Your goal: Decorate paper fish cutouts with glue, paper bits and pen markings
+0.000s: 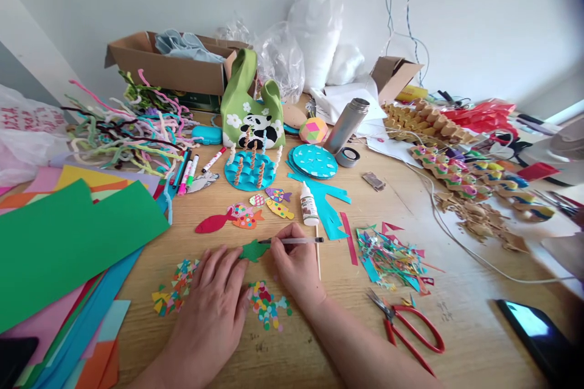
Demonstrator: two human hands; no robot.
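Observation:
With a pen (301,240), my right hand (294,264) is drawing close over a small green paper cutout (254,250); its fingers are closed around the pen. My left hand (214,298) lies flat, fingers stretched out, its fingertips at the cutout's left edge. Coloured paper dots (268,307) lie between my hands, and more confetti pieces (182,276) lie left of my left hand. Beyond the cutout are several paper fish, among them a red fish (213,223) and a yellow fish (280,208). A white glue bottle (309,206) stands past my right hand.
Red-handled scissors (406,325) and paper scraps (395,255) lie to the right, with a phone (538,334) at the edge. Green paper (77,249) tops a stack at left. Behind stand a metal flask (347,126), a green panda bag (253,106) and pipe cleaners (132,127).

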